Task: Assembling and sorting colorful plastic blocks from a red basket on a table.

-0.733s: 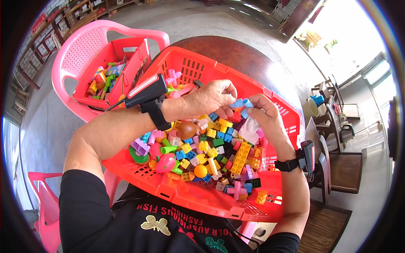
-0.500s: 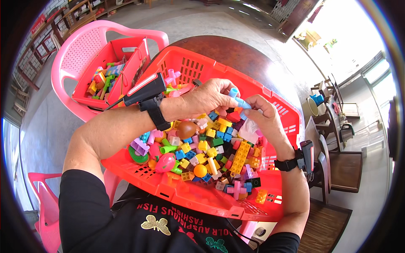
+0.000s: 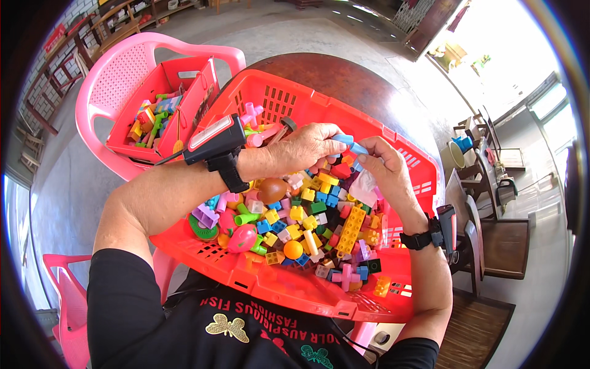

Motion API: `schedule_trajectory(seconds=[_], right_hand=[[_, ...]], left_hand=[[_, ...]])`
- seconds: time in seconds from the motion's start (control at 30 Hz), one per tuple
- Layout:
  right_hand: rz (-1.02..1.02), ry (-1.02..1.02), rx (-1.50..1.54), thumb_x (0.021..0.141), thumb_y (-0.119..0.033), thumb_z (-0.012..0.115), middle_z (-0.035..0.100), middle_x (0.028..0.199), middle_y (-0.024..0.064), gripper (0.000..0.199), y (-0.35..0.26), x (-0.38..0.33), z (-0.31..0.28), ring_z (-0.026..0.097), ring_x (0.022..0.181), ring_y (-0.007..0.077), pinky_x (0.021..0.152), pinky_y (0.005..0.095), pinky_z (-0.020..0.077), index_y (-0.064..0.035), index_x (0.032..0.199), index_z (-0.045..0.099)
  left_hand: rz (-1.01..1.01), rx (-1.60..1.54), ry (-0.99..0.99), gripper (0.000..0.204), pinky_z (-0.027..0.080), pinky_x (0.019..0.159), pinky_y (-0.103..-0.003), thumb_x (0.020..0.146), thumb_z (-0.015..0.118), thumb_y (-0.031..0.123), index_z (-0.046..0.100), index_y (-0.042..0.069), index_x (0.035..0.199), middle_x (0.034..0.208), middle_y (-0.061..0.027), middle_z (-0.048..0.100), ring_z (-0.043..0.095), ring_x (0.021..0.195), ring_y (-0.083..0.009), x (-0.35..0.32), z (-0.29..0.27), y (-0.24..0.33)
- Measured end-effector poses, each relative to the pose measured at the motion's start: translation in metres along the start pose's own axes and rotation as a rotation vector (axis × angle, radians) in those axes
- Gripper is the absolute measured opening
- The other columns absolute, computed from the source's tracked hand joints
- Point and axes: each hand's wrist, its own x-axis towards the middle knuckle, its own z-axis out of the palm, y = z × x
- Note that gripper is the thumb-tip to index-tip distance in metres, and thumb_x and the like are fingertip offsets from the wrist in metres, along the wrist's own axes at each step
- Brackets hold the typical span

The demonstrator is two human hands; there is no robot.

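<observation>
Above a red plastic basket (image 3: 246, 277), my two hands meet at light-blue plastic tube pieces. My left hand (image 3: 307, 147) pinches one light-blue tube piece (image 3: 344, 139) between thumb and fingers. Against it sits a second light-blue tube piece (image 3: 358, 149), gripped by my right hand (image 3: 385, 167). Whether the two are joined, I cannot tell. Under my hands lies a heap of toy bricks and tubes, among them a long yellow brick (image 3: 350, 229), an orange ball (image 3: 292, 249), a brown rounded piece (image 3: 272, 190) and a pink oval toy (image 3: 242, 238).
The basket rests by a round dark-brown table (image 3: 332, 77). At the left, a pink plastic chair (image 3: 117, 74) bears a red box (image 3: 200, 86) with more toy pieces. Another pink chair (image 3: 70, 307) stands at lower left. Wooden furniture (image 3: 504, 246) lines the right side.
The tube piece in my left hand has tipped from upright to nearly level, in line with the other. My left wrist has turned a little; my right hand has hardly moved.
</observation>
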Motion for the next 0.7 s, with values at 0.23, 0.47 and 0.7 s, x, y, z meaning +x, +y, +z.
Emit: schedule_trajectory(seconds=[0.23, 0.47, 0.7], right_hand=[[0.042, -0.008, 0.095, 0.084, -0.006, 0.059, 0.057, 0.078, -0.0001, 0.014, 0.0062, 0.0005, -0.0003, 0.051, 0.071, 0.0063, 0.061, 0.022, 0.0413, -0.0016, 0.098, 0.059], [0.073, 0.049, 0.461, 0.087, -0.014, 0.062, 0.055, 0.077, -0.0044, 0.017, 0.0003, -0.0014, -0.0042, 0.05, 0.073, 0.0032, 0.063, 0.0188, 0.0388, -0.005, 0.102, 0.059], [0.044, 0.09, 0.594, 0.087, -0.013, 0.062, 0.059, 0.08, -0.0019, 0.02, 0.005, 0.0002, -0.0017, 0.056, 0.077, 0.0057, 0.066, 0.0193, 0.041, -0.0081, 0.105, 0.058]], left_hand=[[0.044, 0.041, 0.06, 0.025, 0.04, 0.049, -0.021, 0.094, 0.05, 0.026, 0.057, 0.003, 0.1, 0.067, 0.002, 0.051, 0.047, 0.056, -0.0043, 0.0003, 0.0059, 0.0029], [0.017, -0.026, 0.013, 0.03, 0.04, 0.049, -0.018, 0.095, 0.05, 0.033, 0.056, 0.005, 0.104, 0.073, 0.0023, 0.053, 0.048, 0.053, -0.003, 0.0006, 0.0041, 0.0012], [-0.027, -0.025, -0.035, 0.033, 0.043, 0.049, -0.019, 0.094, 0.05, 0.036, 0.055, 0.004, 0.102, 0.072, 0.0007, 0.053, 0.051, 0.052, -0.0048, -0.002, 0.0046, 0.0056]])
